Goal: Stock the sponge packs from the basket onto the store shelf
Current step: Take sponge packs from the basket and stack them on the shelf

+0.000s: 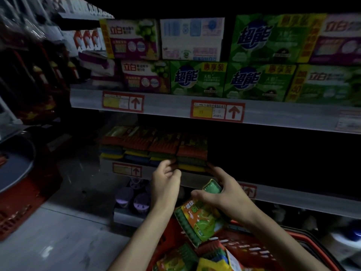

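Head view, shelf (273,194): four sponge packs (192,151) stood in a row at the front lip, dark bare space to their right, likely the next slot.
Left hand (166,178): fingers curled against the row's lower edge, seemingly squaring the last pack; grip on anything could not be told.
Right hand (220,189): clamped on a green sponge pack (201,216), held below the shelf lip, above the basket (304,243).
Basket: more packs inside, awaiting stocking.
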The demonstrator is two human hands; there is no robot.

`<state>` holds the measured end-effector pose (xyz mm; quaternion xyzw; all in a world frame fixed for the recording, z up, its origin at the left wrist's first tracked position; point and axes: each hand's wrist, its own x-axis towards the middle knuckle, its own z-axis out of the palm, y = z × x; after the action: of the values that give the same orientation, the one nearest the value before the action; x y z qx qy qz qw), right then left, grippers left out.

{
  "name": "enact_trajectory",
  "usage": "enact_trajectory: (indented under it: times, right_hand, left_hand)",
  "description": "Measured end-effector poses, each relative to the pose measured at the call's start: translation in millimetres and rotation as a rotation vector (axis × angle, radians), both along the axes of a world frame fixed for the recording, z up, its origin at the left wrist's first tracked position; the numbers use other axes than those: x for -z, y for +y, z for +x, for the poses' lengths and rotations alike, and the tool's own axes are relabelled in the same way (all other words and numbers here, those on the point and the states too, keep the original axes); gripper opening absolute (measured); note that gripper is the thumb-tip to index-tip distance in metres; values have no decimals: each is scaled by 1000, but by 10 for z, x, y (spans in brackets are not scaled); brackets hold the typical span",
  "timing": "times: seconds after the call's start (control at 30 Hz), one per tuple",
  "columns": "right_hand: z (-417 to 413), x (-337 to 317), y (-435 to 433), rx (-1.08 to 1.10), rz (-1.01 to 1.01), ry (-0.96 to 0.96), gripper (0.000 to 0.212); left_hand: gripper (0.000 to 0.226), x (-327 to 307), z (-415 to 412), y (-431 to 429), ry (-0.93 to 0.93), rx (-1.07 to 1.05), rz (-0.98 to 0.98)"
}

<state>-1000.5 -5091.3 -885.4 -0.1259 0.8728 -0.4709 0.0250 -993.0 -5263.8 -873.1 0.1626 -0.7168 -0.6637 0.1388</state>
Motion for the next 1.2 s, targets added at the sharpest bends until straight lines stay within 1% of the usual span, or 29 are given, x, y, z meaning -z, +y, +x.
enact_trajectory:
  times: [0.27,0.47,0.63,0.83,1.03,1.07,1.13,1.2]
  right_hand:
    - [6,-15,12,-7,58,-10,111]
    - [22,-35,-12,-5,90,-24,115]
    - [59,-98,15,4,91,-30,115]
    - [213,-289,154,-24,149,40,108]
    - [486,-680,453,-19,153,117,78]
    - [557,-744,531,1,143,135,79]
    - [720,-863,712,40,103,181,86]
    - [880,-936,906,56,68,245,89]
  left_hand:
    - [25,-6,-5,-31,-13,26,-32]
    - [26,-17,10,-42,-62,54,-64]
    - [28,-110,94,-82,-111,100,-100]
    - [27,-364,350,-101,-138,221,-215]
    - [24,-586,734,37,-142,428,-341]
    - [24,-619,804,69,-146,445,-341]
    - [22,-683,940,140,-168,463,-302]
    - [22,-726,1053,243,-246,453,-227]
